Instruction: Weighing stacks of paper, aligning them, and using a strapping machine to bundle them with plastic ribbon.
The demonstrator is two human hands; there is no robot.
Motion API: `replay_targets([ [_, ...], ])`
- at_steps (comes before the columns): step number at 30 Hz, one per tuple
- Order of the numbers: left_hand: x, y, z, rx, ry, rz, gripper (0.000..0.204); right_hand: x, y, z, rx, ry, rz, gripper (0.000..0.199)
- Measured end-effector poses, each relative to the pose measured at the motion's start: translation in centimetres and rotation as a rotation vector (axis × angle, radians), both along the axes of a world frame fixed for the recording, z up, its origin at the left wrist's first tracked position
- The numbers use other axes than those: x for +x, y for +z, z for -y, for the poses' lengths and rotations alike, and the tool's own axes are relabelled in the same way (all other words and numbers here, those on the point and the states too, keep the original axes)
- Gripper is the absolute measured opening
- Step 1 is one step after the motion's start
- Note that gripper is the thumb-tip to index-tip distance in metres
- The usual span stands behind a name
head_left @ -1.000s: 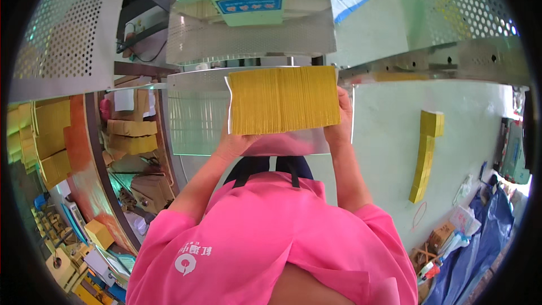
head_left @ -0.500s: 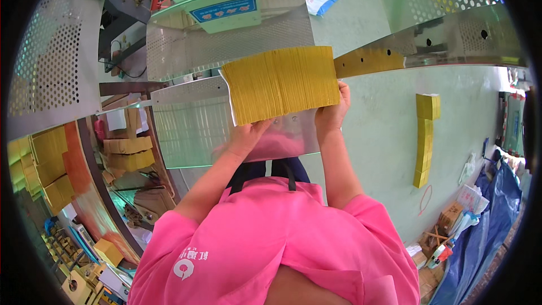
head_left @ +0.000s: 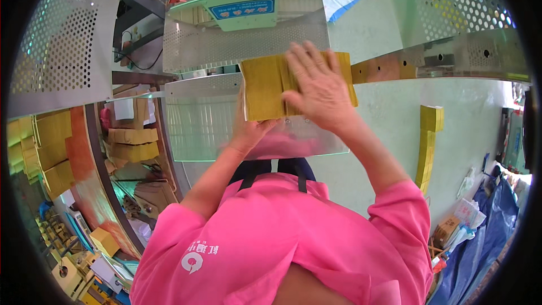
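Observation:
A thick stack of yellow paper sheets (head_left: 262, 85) is held in front of me at the metal machine, with a white sheet along its left side. Around its lower left corner my left hand (head_left: 254, 127) is closed, its fingers partly hidden beneath the stack. Flat across the right half of the stack lies my right hand (head_left: 320, 87), fingers stretched out and slightly apart, palm down on the paper edges. Beneath the stack is a shiny metal plate (head_left: 209, 127) that mirrors the pink shirt.
A perforated metal panel (head_left: 62, 45) stands at the left, and a steel rail (head_left: 451, 59) runs off to the right. More yellow stacks (head_left: 427, 147) stand in a row on the floor at the right. A blue tarp (head_left: 480, 243) and boxes (head_left: 444, 230) lie beyond them. Yellow bundles (head_left: 132, 149) fill a shelf at the left.
My right hand has left the stack's right end and now lies flat over its top. The stack appears more compact and its face less fanned. My left hand stays at the lower left corner.

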State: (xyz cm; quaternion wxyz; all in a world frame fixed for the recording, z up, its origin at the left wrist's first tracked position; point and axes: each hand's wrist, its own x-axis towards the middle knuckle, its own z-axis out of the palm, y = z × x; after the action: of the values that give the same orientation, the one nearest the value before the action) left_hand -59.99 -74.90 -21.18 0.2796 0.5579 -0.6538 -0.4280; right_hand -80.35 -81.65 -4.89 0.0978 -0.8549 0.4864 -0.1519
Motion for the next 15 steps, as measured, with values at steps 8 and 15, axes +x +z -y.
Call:
replay_targets([
  [8, -0.3, -0.7, -0.2, -0.234, 0.013, 0.145, 0.092, 3.9, 0.6, 1.3, -0.04, 0.135, 0.069, 0.074],
  [15, -0.4, 0.9, 0.4, -0.198, 0.05, 0.102, 0.093, 4.6, 0.3, 1.4, -0.001, 0.137, 0.074, 0.068],
])
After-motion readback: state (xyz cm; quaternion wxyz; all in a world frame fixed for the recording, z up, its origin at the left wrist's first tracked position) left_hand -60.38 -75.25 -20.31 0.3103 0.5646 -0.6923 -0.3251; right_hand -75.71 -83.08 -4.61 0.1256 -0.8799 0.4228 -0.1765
